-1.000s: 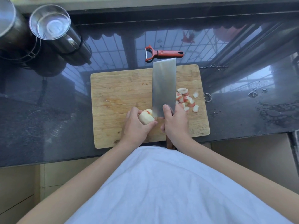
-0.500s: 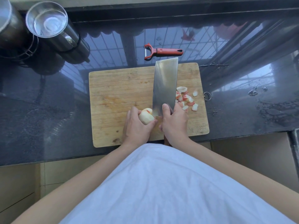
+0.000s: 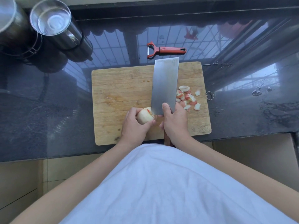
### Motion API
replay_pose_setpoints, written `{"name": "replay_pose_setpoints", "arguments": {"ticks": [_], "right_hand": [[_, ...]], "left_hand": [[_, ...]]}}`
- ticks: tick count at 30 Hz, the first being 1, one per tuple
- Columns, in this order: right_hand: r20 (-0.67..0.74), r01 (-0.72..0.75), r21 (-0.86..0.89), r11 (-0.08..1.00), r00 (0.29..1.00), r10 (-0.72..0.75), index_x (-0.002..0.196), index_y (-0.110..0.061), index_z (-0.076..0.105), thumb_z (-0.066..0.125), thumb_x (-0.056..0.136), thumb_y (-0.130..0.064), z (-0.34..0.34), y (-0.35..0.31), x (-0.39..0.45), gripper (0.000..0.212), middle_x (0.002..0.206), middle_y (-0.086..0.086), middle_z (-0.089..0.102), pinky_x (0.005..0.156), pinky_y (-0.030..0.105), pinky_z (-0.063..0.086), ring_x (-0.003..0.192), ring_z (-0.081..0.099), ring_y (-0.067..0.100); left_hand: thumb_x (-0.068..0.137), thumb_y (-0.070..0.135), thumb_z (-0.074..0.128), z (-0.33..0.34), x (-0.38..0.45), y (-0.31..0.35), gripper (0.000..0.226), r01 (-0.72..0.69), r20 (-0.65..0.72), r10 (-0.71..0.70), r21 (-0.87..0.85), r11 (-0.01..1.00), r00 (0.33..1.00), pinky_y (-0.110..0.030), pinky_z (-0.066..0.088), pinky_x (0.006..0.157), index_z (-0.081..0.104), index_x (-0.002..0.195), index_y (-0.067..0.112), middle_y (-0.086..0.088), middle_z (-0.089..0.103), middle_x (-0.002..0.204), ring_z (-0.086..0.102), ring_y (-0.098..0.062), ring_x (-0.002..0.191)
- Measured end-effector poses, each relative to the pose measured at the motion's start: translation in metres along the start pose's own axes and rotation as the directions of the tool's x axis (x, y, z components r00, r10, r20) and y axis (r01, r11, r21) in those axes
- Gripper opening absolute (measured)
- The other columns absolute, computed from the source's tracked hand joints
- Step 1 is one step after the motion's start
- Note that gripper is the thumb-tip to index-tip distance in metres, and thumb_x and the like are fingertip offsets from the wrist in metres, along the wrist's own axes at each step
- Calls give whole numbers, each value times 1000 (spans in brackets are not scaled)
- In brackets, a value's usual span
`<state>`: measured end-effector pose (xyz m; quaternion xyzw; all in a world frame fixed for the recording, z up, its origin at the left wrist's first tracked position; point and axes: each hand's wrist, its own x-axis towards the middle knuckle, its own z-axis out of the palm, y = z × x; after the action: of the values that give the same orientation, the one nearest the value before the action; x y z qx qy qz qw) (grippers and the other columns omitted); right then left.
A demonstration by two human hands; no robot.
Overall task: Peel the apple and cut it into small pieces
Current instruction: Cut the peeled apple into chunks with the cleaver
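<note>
One apple point(image 3: 144, 117) in left hand point(image 3: 134, 128).

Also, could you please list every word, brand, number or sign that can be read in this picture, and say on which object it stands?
No text here can be read.
Cutting board: a faint stamped mark near its lower right corner, too blurred to read.
Cleaver: a faint mark near the blade's far end, not legible.
Peeler: no lettering shows.
Steel cups: no lettering shows.
</note>
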<state>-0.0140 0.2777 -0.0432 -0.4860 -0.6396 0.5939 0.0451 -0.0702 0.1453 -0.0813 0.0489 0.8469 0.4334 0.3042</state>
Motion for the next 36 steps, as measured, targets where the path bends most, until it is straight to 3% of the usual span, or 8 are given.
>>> {"name": "replay_pose_setpoints", "arguments": {"ticks": [7,11,14,21,28,36], "right_hand": [[-1,11,10,1000,1000,-11,98,-12,57,50,101,-27,2,1,0,16,80,21,68,40,25,40,36,52,17],[3,38,-2,999,999,-38,86,-21,54,52,101,-25,3,-1,-2,15,81,19,67,39,25,41,37,51,18],[-16,48,-29,998,999,-48,82,-23,53,52,101,-26,5,-2,-3,19,82,21,67,38,24,42,39,53,18],[40,41,-35,999,998,-40,95,-12,56,52,100,-28,7,2,1,17,83,19,68,38,21,39,36,51,16],[121,54,-21,998,991,-51,101,-14,60,54,100,-24,0,5,9,12,85,11,67,37,23,39,37,49,15],[172,43,-54,998,984,-33,108,-14,62,55,100,-28,3,6,19,17,82,13,70,37,22,38,37,52,19]], "left_hand": [[77,27,90,-5,-1,-3,52,-9,32,11,-58,998,999,-18,45,81,61,119,26,11,66,116,60,-8,104],[77,28,90,-10,0,-7,53,-19,51,22,-68,998,998,-28,51,89,61,120,35,18,67,115,62,-7,104],[77,30,90,-8,0,-8,55,-10,44,13,-69,998,999,-33,53,92,62,124,32,16,68,116,62,-9,106],[77,27,91,-14,2,-7,50,-18,74,26,-104,994,997,-24,53,87,64,117,40,19,71,107,63,-3,98],[77,39,90,-23,13,-13,69,-11,193,21,-53,999,981,-24,51,97,61,140,35,18,71,122,66,-2,109],[81,40,87,-32,20,-12,76,-41,276,32,29,999,961,-22,47,101,53,148,34,18,68,128,62,2,116]]}}
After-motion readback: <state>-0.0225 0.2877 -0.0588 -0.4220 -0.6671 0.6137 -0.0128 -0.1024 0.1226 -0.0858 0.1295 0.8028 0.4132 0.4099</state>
